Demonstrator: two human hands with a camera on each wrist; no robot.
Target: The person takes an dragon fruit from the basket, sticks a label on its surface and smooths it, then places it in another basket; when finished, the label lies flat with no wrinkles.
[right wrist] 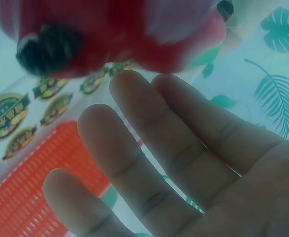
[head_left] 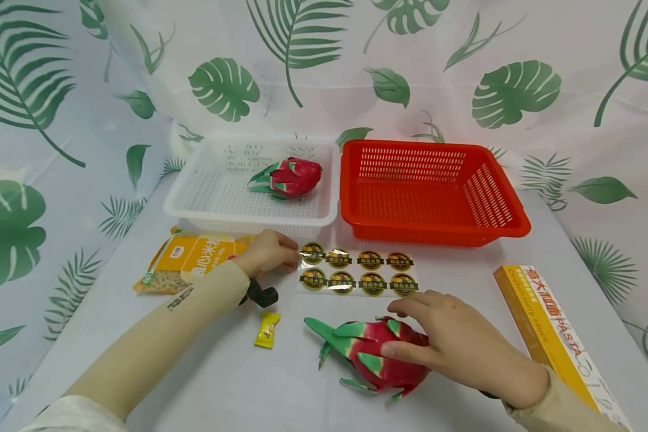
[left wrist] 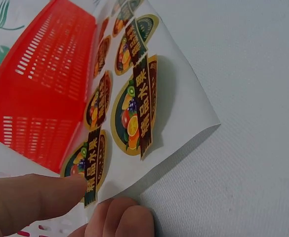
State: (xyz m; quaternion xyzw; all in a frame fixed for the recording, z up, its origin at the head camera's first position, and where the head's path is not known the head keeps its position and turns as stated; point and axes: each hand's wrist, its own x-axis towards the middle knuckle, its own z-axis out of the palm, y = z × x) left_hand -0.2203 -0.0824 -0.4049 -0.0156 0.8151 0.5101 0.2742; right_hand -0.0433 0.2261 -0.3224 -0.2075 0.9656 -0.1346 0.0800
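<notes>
Two perforated baskets, a white one (head_left: pixel 221 218) at the left and a red one (head_left: pixel 437 231) at the right, were borne side by side along the rear of a pale, finely textured tabletop (head_left: pixel 210 384). In front of the white basket a yellow food bag (head_left: pixel 167 264) was laid flat, and before the red one a sheet of round stickers (head_left: pixel 354 270) was placed, its edge slightly raised. Nearer the front, a small yellow packet (head_left: pixel 267 329), a red-and-green dragon fruit (head_left: pixel 378 348) and, far right, an obliquely set pasta box (head_left: pixel 558 339) were supported.
</notes>
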